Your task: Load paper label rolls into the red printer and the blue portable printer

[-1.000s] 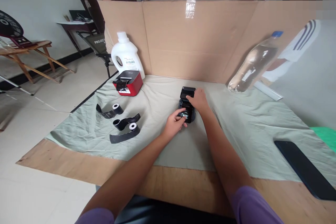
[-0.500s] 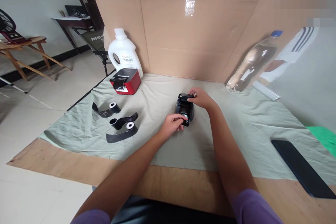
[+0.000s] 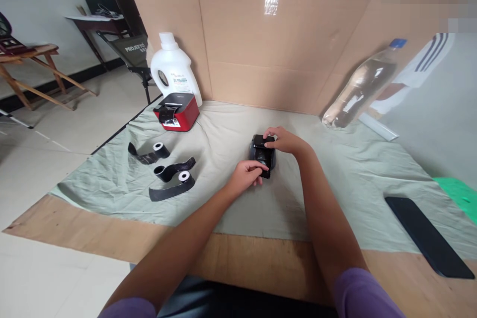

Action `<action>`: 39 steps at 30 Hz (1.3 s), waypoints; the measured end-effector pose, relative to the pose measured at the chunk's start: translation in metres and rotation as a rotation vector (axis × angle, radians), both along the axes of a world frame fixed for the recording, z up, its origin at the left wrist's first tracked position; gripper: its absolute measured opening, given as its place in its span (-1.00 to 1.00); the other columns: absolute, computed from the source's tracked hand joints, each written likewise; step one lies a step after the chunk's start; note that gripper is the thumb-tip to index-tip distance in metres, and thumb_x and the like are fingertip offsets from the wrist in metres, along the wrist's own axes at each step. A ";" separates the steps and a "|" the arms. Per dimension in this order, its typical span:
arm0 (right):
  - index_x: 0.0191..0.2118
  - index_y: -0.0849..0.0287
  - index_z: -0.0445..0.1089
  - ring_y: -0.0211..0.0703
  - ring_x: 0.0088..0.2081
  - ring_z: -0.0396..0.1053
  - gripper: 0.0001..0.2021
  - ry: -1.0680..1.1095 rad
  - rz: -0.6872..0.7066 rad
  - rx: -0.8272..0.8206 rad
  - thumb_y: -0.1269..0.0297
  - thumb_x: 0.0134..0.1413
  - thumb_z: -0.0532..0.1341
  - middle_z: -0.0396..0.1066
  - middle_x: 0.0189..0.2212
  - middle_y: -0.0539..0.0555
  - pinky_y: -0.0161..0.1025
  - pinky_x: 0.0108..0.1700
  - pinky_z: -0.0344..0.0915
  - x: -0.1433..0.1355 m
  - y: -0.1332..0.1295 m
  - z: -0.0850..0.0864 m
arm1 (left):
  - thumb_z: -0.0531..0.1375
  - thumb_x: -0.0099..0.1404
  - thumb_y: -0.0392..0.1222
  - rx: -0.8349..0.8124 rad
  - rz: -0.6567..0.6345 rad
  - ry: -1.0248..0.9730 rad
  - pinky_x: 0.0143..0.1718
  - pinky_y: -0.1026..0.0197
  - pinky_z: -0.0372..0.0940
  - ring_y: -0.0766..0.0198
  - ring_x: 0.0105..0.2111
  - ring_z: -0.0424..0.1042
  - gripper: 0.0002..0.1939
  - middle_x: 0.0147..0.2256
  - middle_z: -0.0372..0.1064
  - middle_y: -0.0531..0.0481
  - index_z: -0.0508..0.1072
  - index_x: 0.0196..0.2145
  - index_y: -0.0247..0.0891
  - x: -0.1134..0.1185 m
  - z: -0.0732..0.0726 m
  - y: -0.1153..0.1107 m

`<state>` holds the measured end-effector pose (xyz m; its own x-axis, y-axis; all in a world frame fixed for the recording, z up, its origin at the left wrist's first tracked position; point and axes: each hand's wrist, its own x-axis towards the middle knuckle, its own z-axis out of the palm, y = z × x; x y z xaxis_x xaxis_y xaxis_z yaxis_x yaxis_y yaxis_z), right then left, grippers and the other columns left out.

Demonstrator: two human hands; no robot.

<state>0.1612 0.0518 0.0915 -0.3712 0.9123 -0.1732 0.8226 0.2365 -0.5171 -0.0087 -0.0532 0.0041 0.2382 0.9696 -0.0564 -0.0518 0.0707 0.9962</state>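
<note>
A small black device [image 3: 256, 151] with a raised lid [image 3: 263, 141] sits on the grey-green cloth in the middle. A glossy black strip [image 3: 266, 173] comes out of its near side. My left hand [image 3: 246, 175] pinches this strip, thumb and forefinger together. At the lid, my right hand [image 3: 281, 140] has its thumb and fingers closed on the edge. Left of the hands lie several black paper rolls [image 3: 160, 150] with loose ends unrolled. Behind them stands a red and black printer [image 3: 182, 113] with a black strip at its front.
A white detergent bottle [image 3: 174, 70] stands at the back left, before a cardboard panel [image 3: 261, 49]. A clear bottle [image 3: 359, 87] leans at the back right, near another person's striped sleeve [image 3: 428, 57]. A dark phone [image 3: 428, 236] lies at the right.
The lid under my right hand has tipped down toward me, and the right fingers have moved with it. My left hand stays at the strip. The view has shifted slightly.
</note>
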 end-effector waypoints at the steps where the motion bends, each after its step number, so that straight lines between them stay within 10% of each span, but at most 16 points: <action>1: 0.05 0.03 0.43 -0.07 -0.07 0.36 -0.65 0.011 -0.022 -0.022 0.26 0.12 0.30 0.30 0.10 0.15 -0.15 0.04 0.28 0.000 0.000 0.001 | 0.15 0.18 -0.28 0.004 -0.006 -0.005 -0.61 0.38 0.10 0.45 -0.70 0.21 -0.75 -0.66 0.38 0.07 0.62 -0.28 -0.36 0.000 0.000 0.000; 16: 0.27 -0.10 0.24 -0.02 -0.08 0.36 -0.34 0.329 -0.269 -0.413 0.21 0.00 0.26 0.43 0.03 0.07 -0.22 -0.21 0.28 -0.004 -0.006 -0.015 | 0.16 0.22 -0.25 -0.072 0.010 0.001 -0.59 0.37 0.14 0.44 -0.66 0.24 -0.74 -0.61 0.41 0.06 0.63 -0.22 -0.31 0.002 0.002 0.000; 39: 0.21 -0.01 0.30 -0.07 -0.07 0.39 -0.36 0.476 -0.224 -0.445 0.23 -0.06 0.34 0.46 -0.04 0.05 -0.20 -0.06 0.33 0.005 -0.003 -0.019 | 0.20 0.24 -0.11 -0.069 0.019 0.039 -0.59 0.36 0.13 0.42 -0.67 0.22 -0.70 -0.60 0.42 0.05 0.60 -0.16 -0.31 0.004 0.007 -0.002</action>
<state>0.1661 0.0484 0.0722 -0.3107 0.8556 -0.4139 0.4865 -0.2310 -0.8426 -0.0050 -0.0557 0.0106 0.2165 0.9673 -0.1323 -0.0152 0.1389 0.9902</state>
